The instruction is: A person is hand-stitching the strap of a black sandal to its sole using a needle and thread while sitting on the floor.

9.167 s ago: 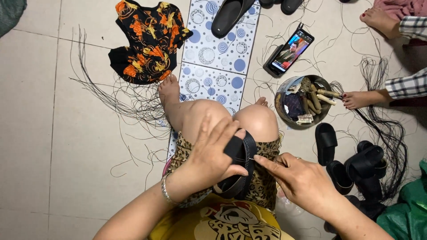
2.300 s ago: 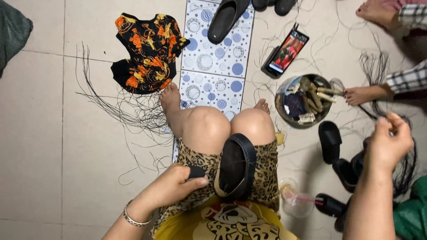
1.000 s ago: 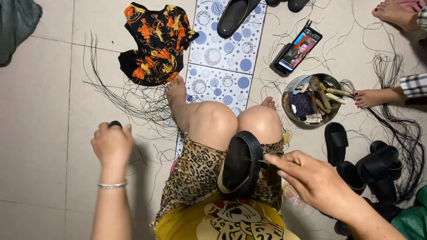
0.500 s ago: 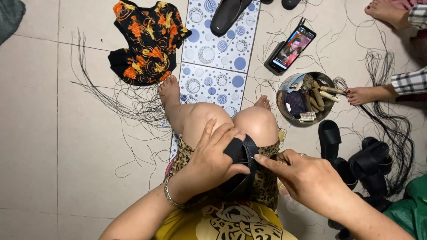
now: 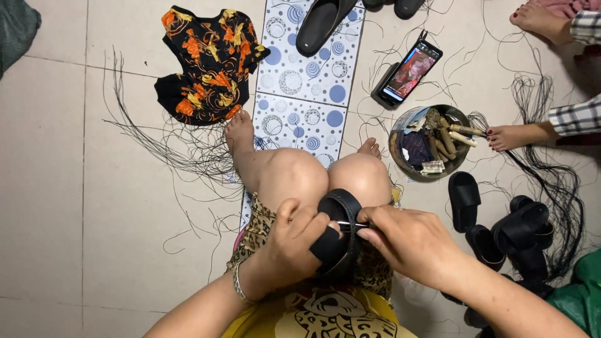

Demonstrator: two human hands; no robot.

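The left hand (image 5: 294, 241) grips a black sandal (image 5: 338, 235) on the lap, while the right hand (image 5: 410, 241) pinches a thin tool (image 5: 352, 225) against its strap.

Left hand (image 5: 294, 241): wrapped round a black sandal upper (image 5: 338, 235) held on the lap. Right hand (image 5: 410, 241): fingertips pinching a thin needle-like tool (image 5: 352, 224) at the upper's edge. Beyond the right hand: round tin of tools (image 5: 429, 143), phone (image 5: 407, 74). Right of it: black sandal pieces (image 5: 501, 228), black thread bundle (image 5: 551, 181). Beyond the left hand: orange-patterned black garment (image 5: 210, 62), loose threads on the floor (image 5: 94, 219).
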